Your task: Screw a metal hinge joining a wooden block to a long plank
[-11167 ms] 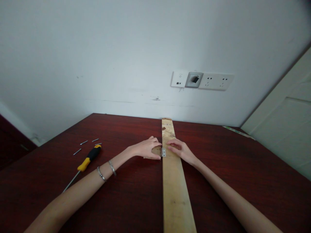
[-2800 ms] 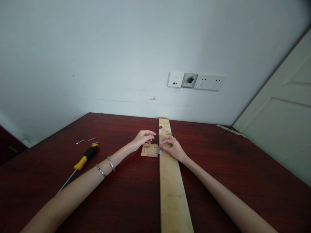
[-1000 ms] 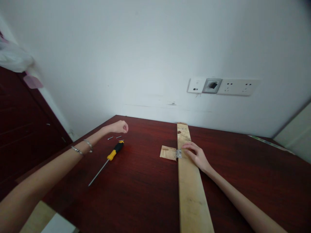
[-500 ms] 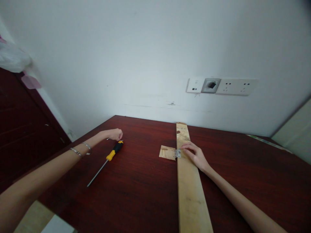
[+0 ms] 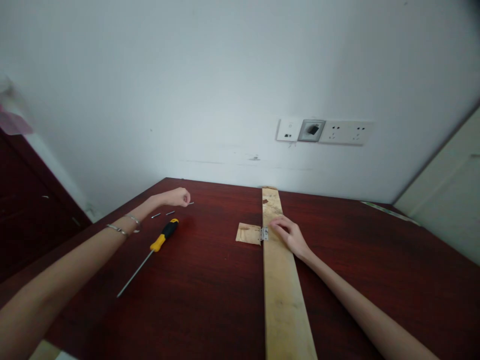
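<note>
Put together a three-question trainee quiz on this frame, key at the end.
1. True or false: the screwdriver lies on the table, out of both hands.
2. Which of these is nearest the right hand?
A) the wall sockets
B) the hinge
C) the pale door
3. Fill in: a slim metal piece sticks out from the ____ hand.

Key:
1. True.
2. B.
3. Left; the left hand grips it.
</note>
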A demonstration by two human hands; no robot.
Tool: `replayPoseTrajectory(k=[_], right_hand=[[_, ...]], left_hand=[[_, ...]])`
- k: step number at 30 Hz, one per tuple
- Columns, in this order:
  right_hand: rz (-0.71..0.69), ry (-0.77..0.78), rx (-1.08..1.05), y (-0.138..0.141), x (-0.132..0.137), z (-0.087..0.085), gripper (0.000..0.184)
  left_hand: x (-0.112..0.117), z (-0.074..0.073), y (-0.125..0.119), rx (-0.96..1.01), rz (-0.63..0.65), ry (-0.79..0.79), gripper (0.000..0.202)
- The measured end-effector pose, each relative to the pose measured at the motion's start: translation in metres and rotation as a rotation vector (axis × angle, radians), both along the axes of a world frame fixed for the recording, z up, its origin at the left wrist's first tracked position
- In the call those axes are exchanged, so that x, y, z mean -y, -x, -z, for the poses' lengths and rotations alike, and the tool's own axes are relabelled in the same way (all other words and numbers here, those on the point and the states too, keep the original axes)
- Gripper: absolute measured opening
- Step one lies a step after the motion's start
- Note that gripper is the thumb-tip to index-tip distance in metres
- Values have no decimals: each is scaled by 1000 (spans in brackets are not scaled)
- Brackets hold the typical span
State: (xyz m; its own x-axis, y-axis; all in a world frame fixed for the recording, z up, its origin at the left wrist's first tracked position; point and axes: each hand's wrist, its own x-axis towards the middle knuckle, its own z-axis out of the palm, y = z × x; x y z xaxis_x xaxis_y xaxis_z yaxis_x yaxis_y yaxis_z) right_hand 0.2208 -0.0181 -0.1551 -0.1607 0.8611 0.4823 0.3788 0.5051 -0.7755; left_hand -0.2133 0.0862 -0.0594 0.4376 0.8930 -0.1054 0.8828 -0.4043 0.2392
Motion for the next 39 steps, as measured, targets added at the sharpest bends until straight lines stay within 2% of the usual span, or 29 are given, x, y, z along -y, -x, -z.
replayPoseTrajectory(k=[3, 6, 11, 15, 20, 27, 33, 39], right_hand=[[1, -1, -10, 1, 1, -2, 24], [10, -5, -16, 1, 1, -2, 22], [27, -15, -38, 1, 0, 0, 20], [32, -24, -48, 2, -1, 0, 17], [49, -27, -55, 2, 0, -1, 14], [94, -32, -89, 3, -4, -3, 15], [79, -56, -86, 7, -4, -21, 14], [11, -13, -87, 18, 3, -34, 14]], left_hand=[[0, -8, -38, 200, 58, -31, 13], [7, -6, -88, 442, 120, -19, 13], [29, 20, -171, 849, 189, 59, 13], [47, 42, -211, 1030, 180, 171, 17], [60, 57, -222, 1143, 111, 214, 21], [62, 62, -219, 1142, 66, 198, 18], [69, 61, -225, 1168, 77, 197, 17], [73, 68, -232, 1209, 125, 278, 17]])
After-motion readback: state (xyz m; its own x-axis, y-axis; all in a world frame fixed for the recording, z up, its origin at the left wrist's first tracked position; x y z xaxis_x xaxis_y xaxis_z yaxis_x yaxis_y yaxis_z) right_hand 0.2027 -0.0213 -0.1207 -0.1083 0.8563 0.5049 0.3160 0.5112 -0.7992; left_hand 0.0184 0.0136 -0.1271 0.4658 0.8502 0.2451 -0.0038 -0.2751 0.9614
